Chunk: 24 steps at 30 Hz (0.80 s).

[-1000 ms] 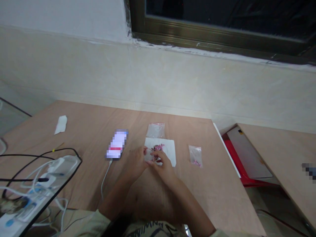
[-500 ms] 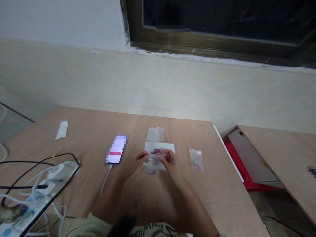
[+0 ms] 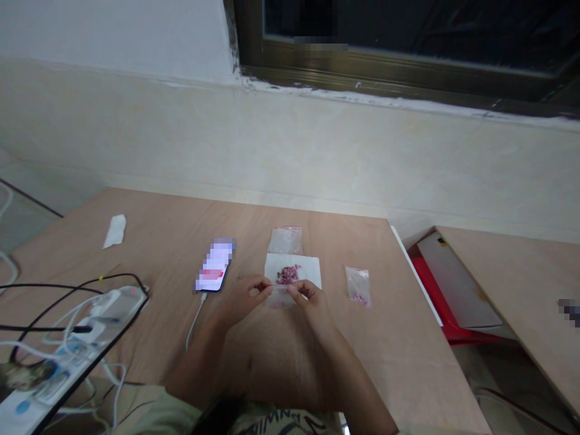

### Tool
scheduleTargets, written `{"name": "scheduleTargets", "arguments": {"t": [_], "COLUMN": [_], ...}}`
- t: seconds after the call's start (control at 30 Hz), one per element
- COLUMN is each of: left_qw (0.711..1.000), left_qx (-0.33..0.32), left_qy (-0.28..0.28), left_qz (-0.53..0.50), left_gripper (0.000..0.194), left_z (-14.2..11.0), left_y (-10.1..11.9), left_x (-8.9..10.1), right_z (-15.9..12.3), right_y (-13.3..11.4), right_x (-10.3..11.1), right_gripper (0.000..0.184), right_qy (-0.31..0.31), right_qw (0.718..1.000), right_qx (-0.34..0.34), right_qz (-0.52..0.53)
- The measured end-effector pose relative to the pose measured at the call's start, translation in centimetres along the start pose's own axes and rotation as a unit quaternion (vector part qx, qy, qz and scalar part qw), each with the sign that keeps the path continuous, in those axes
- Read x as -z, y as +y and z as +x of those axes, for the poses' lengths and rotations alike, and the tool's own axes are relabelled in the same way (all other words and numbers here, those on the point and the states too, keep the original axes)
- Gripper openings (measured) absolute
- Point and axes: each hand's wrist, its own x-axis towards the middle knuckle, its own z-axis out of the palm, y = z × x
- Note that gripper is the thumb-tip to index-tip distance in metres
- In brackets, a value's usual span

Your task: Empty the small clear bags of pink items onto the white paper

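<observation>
The left hand (image 3: 247,296) pinches, thumb against fingers, what looks like a thin clear plastic bag (image 3: 281,294), held with the right hand (image 3: 310,300) in the same tight grip. The bag is light, soft and slippery; its top edge offers the best hold. Pink beads (image 3: 289,275) sit on white paper (image 3: 308,266) at 12 o'clock.

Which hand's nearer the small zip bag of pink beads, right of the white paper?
Right. The right hand is to the bag's left, with bare table between them. The left hand is farther left, on the right hand's far side from the bag.
</observation>
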Motion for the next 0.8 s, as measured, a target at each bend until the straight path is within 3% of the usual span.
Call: {"name": "scheduleTargets", "arguments": {"t": [0.3, 0.47, 0.57, 0.8], "left_qw": [0.999, 0.999, 1.000, 0.999], "left_qx": [-0.040, -0.040, -0.029, -0.033], "left_qy": [-0.021, -0.006, -0.009, 0.019], "left_qz": [0.010, 0.016, 0.001, -0.016], "left_gripper": [0.020, 0.020, 0.020, 0.016], "left_z": [0.4, 1.3, 1.5, 1.1], "left_y": [2.2, 1.8, 1.2, 1.2], "left_x": [-0.3, 0.0, 0.5, 0.5], "right_z": [0.2, 0.9, 1.3, 1.4], "right_y": [-0.6, -0.8, -0.6, -0.1], "right_x": [-0.4, -0.1, 0.2, 0.1], "right_gripper": [0.017, 0.021, 0.023, 0.024], "right_qy": [0.006, -0.020, -0.005, -0.025], "right_qw": [1.000, 0.999, 0.999, 0.996], "right_qx": [0.028, 0.036, 0.018, 0.008], "right_qz": [0.009, 0.028, 0.047, 0.088]}}
